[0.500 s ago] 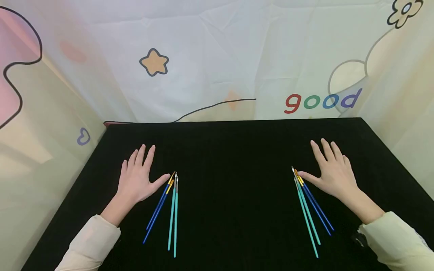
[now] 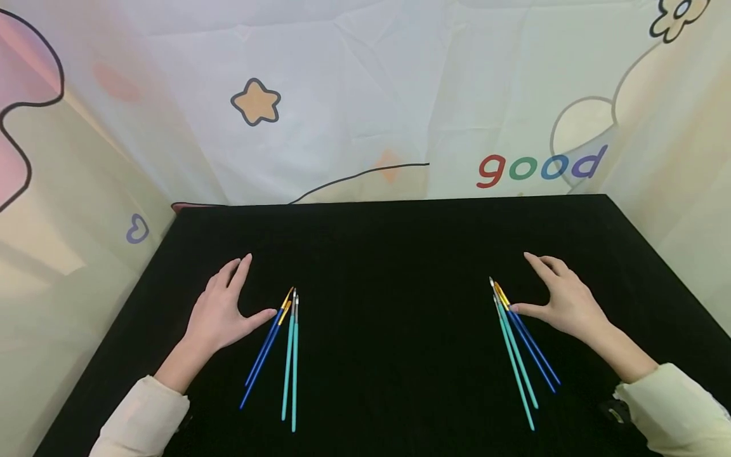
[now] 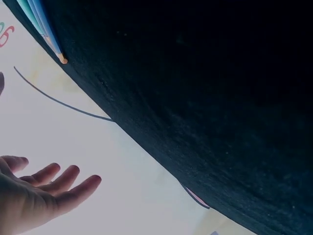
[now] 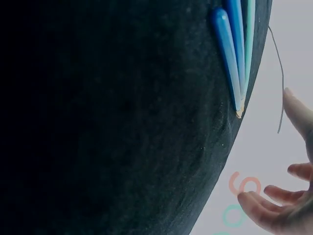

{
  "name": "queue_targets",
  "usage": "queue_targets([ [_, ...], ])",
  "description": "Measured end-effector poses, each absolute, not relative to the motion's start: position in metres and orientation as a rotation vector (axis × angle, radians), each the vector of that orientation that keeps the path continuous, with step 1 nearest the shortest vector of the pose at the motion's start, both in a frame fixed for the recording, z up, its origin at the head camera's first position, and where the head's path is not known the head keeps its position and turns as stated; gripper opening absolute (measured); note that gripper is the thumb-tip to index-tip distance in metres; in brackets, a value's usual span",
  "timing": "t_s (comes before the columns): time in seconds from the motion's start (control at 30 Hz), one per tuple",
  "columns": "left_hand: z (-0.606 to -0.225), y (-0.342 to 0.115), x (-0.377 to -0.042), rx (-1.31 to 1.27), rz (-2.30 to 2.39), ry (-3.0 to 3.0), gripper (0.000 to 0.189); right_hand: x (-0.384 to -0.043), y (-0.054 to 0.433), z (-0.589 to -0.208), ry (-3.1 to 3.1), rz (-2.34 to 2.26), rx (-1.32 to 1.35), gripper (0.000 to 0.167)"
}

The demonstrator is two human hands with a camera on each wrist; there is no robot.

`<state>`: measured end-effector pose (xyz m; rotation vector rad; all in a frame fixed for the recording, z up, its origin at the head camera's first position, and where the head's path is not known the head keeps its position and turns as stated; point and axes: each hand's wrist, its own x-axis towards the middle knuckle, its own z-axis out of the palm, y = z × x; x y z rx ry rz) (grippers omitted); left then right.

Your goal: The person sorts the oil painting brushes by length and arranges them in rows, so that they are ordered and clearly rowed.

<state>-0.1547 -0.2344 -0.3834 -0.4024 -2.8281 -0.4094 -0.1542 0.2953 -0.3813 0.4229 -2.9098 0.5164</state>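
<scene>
Two sets of thin paintbrushes lie on a black table. On the left are two blue paintbrushes (image 2: 264, 355) slanting beside two turquoise paintbrushes (image 2: 294, 374), tips close together at the far end. The right set mirrors it, with blue paintbrushes (image 2: 533, 348) and turquoise paintbrushes (image 2: 516, 362). My left hand (image 2: 219, 311) is left of its set, fingers extended and thumb tip overlapping a blue brush near its ferrule. My right hand (image 2: 562, 301) is right of the other set, its thumb tip at the blue brushes. Neither hand holds anything; both wrist views show spread fingers.
The black table (image 2: 394, 317) reaches back to a pale printed curtain (image 2: 354, 95) with a star and the word "good". The curtain also hangs along both sides. A small dark object (image 2: 617, 412) shows beside the right sleeve.
Both hands have tilted from flatter and spread out to more side-on, fingers drawn closer together. Each has drawn slightly back toward the near edge. The brushes stay where they lay.
</scene>
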Motion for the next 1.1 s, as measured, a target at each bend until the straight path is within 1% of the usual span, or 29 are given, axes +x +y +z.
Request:
queue_targets([
  [0.2, -0.382, -0.238, -0.151, -0.387, -0.590, -2.907, 0.095, -0.154, 0.302, -0.380, -2.988, 0.627, 0.480, 0.086],
  [0.43, -0.383, -0.248, -0.150, -0.415, -0.851, -2.916, 0.094, -0.153, 0.313, -0.382, -3.020, 0.892, 0.549, 0.078],
  [0.67, -0.382, -0.256, -0.149, -0.479, -1.030, -2.929, 0.093, -0.154, 0.321, -0.384, -3.073, 1.157, 0.544, 0.073],
  [0.77, -0.380, -0.256, -0.149, -0.490, -1.068, -2.948, 0.092, -0.156, 0.323, -0.384, -3.087, 1.243, 0.537, 0.067],
  [0.93, -0.381, -0.258, -0.149, -0.483, -1.132, -2.985, 0.083, -0.158, 0.326, -0.386, -3.087, 1.488, 0.565, 0.054],
  [1.1, -0.382, -0.259, -0.151, -0.446, -1.242, -2.994, 0.072, -0.159, 0.329, -0.388, -3.078, 1.696, 0.597, 0.052],
])
